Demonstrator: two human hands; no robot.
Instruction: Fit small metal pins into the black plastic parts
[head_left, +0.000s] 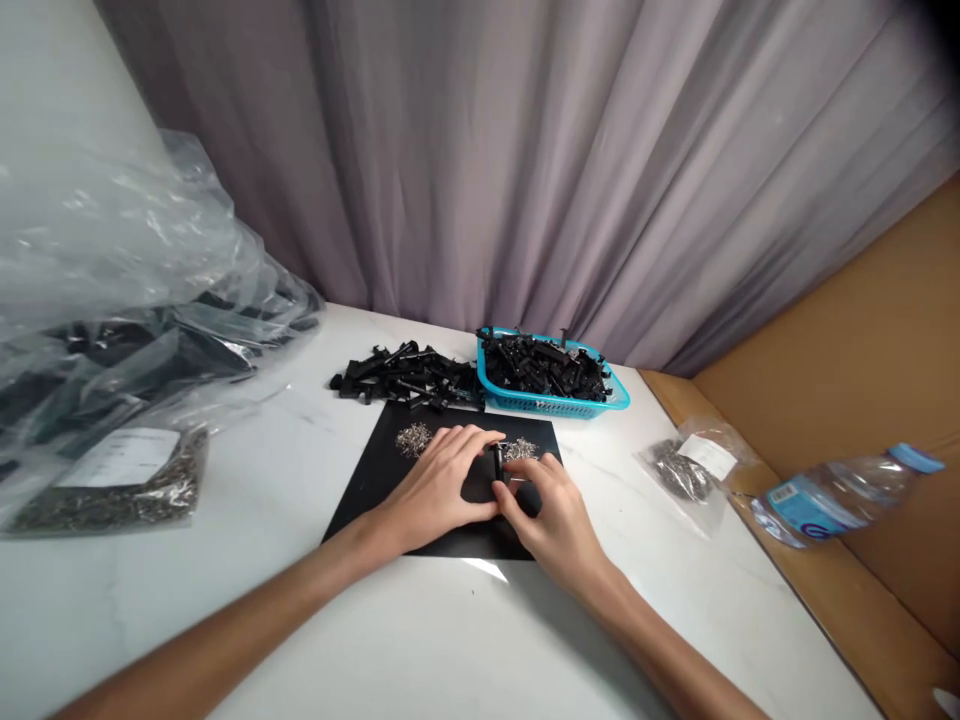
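Over a black mat (pixel 367 510), both hands meet at one small black plastic part (pixel 496 462). My left hand (pixel 446 480) grips it between thumb and fingers from the left. From the other side, my right hand (pixel 551 510) has thumb and fingertips closed at the part; whether a tiny metal piece is also in that pinch is too small to tell. On the mat lie two small heaps of shiny metal pieces: a left heap (pixel 412 439) beyond my left hand and a right heap (pixel 520 450) just behind my right fingers.
A blue basket (pixel 555 404) full of black plastic parts stands behind the mat, with a loose pile (pixel 409 376) left of it. Large clear bags (pixel 150 300) and a labelled bag of metal pieces (pixel 120 480) lie left. A smaller bag (pixel 686 472) and plastic bottle (pixel 840 500) are right.
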